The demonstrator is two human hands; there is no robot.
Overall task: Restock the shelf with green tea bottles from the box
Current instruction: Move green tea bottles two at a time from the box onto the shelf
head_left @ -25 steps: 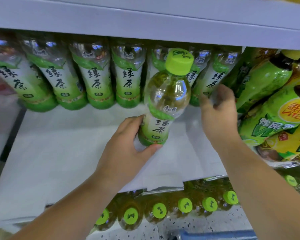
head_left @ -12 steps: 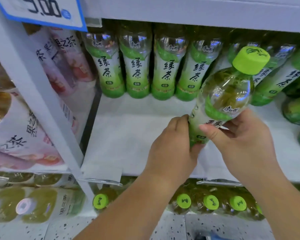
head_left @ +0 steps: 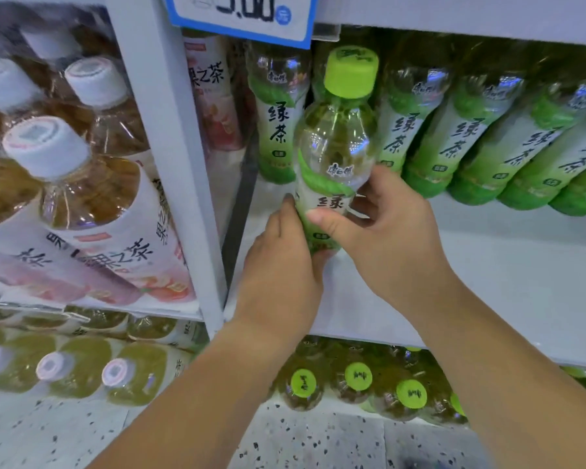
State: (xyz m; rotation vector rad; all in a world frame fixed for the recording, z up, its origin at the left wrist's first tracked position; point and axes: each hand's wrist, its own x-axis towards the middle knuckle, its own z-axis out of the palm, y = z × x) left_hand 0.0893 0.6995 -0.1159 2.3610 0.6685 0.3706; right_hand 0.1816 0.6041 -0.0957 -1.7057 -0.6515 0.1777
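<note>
A green tea bottle [head_left: 335,143] with a lime cap stands upright near the left end of the white shelf [head_left: 487,282]. My left hand [head_left: 281,262] grips its base from the left, and my right hand [head_left: 383,228] holds its lower label from the right, thumb across the front. Behind it, a row of several green tea bottles [head_left: 460,143] lines the back of the shelf. The box is out of view.
A white upright divider [head_left: 173,164] stands just left of the held bottle, with pink-labelled fruit tea bottles [head_left: 92,211] beyond it. A blue price tag [head_left: 244,18] hangs above. The lower shelf holds green-capped bottles [head_left: 359,377] over a speckled floor [head_left: 318,441].
Both hands have carried the bottle leftward along the shelf, toward the divider. The right hand, which touched back-row bottles a second ago, now holds the bottle. The view has swung left.
</note>
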